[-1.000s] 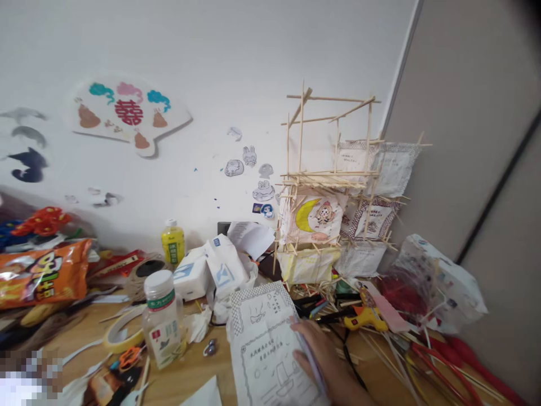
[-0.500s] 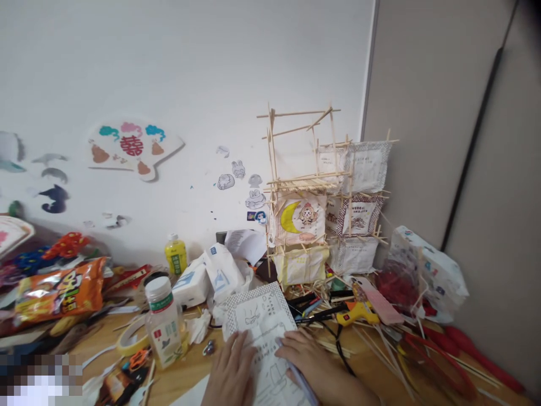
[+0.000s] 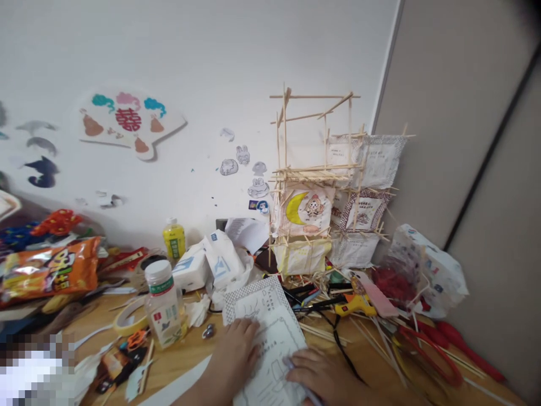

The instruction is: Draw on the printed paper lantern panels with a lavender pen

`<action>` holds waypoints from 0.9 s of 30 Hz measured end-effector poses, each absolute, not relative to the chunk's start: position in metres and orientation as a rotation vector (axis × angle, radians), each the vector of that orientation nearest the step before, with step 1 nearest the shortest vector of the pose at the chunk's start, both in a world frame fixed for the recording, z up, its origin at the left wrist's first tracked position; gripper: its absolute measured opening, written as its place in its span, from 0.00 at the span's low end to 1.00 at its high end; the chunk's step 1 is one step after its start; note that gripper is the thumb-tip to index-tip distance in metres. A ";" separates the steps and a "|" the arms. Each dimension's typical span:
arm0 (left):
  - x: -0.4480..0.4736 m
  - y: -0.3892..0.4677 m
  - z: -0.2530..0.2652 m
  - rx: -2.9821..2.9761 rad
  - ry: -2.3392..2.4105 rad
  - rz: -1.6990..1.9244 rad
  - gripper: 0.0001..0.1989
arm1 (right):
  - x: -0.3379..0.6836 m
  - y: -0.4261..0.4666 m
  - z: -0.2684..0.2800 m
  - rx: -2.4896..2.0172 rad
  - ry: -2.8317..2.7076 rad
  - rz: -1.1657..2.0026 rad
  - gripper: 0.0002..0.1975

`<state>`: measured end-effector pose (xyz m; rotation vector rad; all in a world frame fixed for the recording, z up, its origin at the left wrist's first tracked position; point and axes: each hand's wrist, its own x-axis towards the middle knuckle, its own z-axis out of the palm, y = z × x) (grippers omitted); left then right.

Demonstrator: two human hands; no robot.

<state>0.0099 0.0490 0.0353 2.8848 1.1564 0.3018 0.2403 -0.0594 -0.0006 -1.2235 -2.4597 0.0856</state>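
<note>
A white paper sheet (image 3: 275,335) with a patterned border, line drawings and handwritten characters lies on the wooden table in front of me. My left hand (image 3: 235,354) rests flat over the sheet's left edge, its fingers stretched out. Over the lower right part of the sheet, my right hand (image 3: 323,373) is closed around a slim light-purple pen (image 3: 297,374). The pen slants across the paper, and its lower part is partly covered by the hand. Beneath my left forearm, another strip of white paper (image 3: 180,384) sticks out.
A stick frame with decorated panels (image 3: 310,211) stands at the back. Left are a capped plastic bottle (image 3: 163,313), a tape roll (image 3: 129,318) and an orange snack bag (image 3: 51,269). Right are a yellow glue gun (image 3: 356,305), loose sticks and red-handled scissors (image 3: 439,361).
The camera view has shifted slightly. My right hand with the pen has moved lower and rightward on the sheet. My left hand sits slightly higher along its left edge.
</note>
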 end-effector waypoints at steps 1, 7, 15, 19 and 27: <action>0.012 0.050 0.038 2.867 1.165 0.282 0.18 | 0.241 -0.062 -0.001 -1.220 -2.454 0.079 0.21; 0.025 0.053 0.043 2.787 1.252 0.230 0.08 | 0.242 -0.063 -0.001 -1.139 -2.464 -0.118 0.12; 0.022 0.050 0.033 2.578 1.186 0.340 0.12 | 0.235 -0.061 -0.007 -1.151 -2.407 -0.441 0.16; 0.020 0.053 0.026 2.474 1.091 0.358 0.16 | 0.230 -0.069 0.015 -1.172 -2.431 -0.329 0.20; 0.025 0.039 0.018 2.577 0.818 0.386 0.12 | 0.238 -0.086 0.047 -1.152 -2.359 0.328 0.20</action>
